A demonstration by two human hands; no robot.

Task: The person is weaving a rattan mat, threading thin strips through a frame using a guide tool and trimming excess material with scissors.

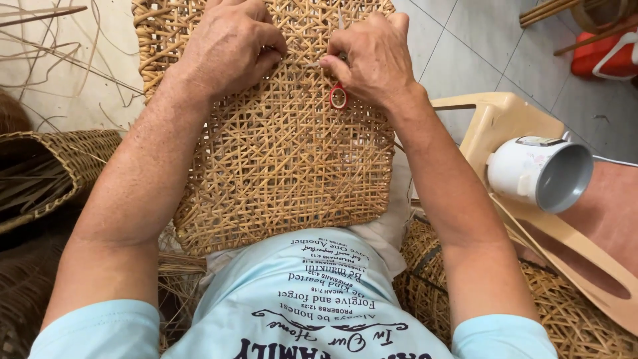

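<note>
Pinching a thin strand, both hands [229, 43] [372, 56] press the open-weave rattan panel [279, 159].

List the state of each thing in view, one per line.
Woven cane panel: resting on the lap, tilted away, weave unfinished at the top.
Left hand: curled, pressing on the panel.
Right hand: grip pinched on a cane strand.
Red-handled scissors: hanging from the right hand, blades hidden.
White mug: lying on its side, empty.
Basket: open, holding loose strands.

The flat tan panel of openwork woven cane [279, 153] looks dry, matt and rough, the red-handled scissors' loop [338, 97] glossy plastic, the white-and-grey mug [538, 174] smooth and matt, the beige plastic chair [495, 119] dull.
</note>
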